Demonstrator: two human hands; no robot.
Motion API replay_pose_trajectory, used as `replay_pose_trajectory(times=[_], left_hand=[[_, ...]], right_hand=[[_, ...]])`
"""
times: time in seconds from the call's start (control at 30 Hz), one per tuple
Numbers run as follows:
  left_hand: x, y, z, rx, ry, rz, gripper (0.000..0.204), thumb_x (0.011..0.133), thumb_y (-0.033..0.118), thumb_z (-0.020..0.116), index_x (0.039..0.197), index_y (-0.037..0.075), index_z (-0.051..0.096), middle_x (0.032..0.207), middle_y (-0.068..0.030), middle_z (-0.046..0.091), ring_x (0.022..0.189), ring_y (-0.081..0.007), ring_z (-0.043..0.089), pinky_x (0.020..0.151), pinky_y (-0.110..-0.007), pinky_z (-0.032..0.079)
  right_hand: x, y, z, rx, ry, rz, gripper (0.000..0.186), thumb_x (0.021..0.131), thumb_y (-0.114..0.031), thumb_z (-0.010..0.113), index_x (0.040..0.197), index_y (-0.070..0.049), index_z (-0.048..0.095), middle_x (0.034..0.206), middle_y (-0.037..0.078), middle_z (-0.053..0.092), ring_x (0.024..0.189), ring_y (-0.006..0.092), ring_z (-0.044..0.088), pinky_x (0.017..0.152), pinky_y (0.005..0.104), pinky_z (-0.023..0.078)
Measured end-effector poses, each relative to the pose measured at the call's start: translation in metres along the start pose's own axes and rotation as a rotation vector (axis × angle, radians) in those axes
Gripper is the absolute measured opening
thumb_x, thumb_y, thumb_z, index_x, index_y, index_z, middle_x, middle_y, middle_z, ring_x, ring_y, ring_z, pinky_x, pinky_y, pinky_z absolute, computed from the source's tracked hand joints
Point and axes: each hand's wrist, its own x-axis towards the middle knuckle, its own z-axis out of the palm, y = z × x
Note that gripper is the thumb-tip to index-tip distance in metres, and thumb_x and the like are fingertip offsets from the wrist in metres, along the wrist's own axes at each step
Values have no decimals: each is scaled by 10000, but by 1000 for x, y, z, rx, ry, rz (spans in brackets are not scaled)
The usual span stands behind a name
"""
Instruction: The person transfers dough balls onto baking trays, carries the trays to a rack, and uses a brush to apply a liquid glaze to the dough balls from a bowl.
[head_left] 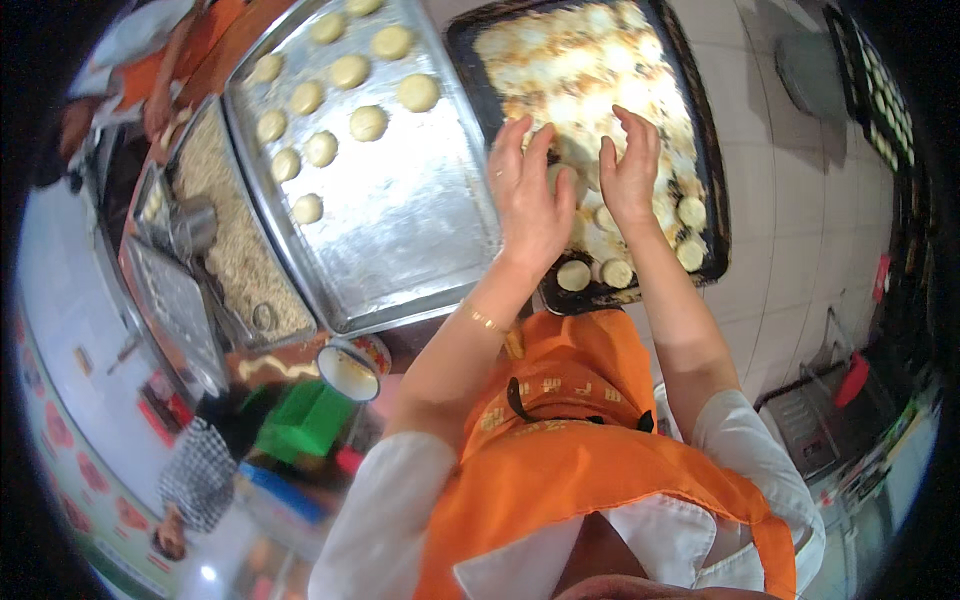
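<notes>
Both my hands are over a dark-rimmed baking tray with a browned, greasy bottom. My left hand has its fingers stretched forward and apart. My right hand is likewise open, its thumb and fingers spread. Pale dough rounds show in the gap between the hands, partly hidden by them; whether a hand touches them I cannot tell. Near my wrists, several flat dough rounds lie at the tray's near end. To the left, a silver metal tray carries several rounded yellowish dough balls toward its far side.
Left of the silver tray is a bin of crumbly tan filling with a metal cup. A white enamel mug stands near my left forearm. Another person's hand is at the far left. More loaded trays are at far right.
</notes>
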Motion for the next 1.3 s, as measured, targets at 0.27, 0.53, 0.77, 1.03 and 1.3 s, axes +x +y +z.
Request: replay_pose_trajectory(times=[0.27,0.53,0.77,1.03,1.3], left_hand=[[-11,-193,-183,618,127,-362,583,789,141,645,1338,64,461,1398,-273,302,1326,-444,247,1060,-557,251],[-28,-251,-225,523,35,-281,470,742,79,725,1183,52,566,1077,-195,494,1017,-360,483,907,-438,425],[-54,-233,-214,436,25,-265,486,740,12,696,1201,24,545,1126,-219,495,1076,-373,471,929,-421,415],[-18,-168,-205,-1414,-25,-623,376,971,189,488,1257,-53,452,1141,-162,572,1095,-270,558,955,-380,449],[15,-10,1,-1026,-328,-653,302,862,54,631,1142,-26,549,1043,-76,617,915,-123,575,806,-267,463]], right_hand=[[33,-156,105,-177,-360,-567,483,812,31,557,1270,-113,512,1312,156,464,1210,316,455,1019,393,401],[53,-176,152,-504,-475,-553,453,746,18,574,1178,-115,566,1223,170,500,1118,326,494,959,395,444],[-4,-196,152,-390,-498,-360,429,823,-29,550,1236,-145,554,1275,192,476,1217,351,435,1025,401,399],[-3,-160,96,1726,-468,663,376,941,-112,453,1281,41,408,1237,177,533,1138,299,534,998,428,422],[3,5,-56,713,-227,655,446,909,-128,586,1303,8,429,1163,119,573,1054,209,562,914,328,451]])
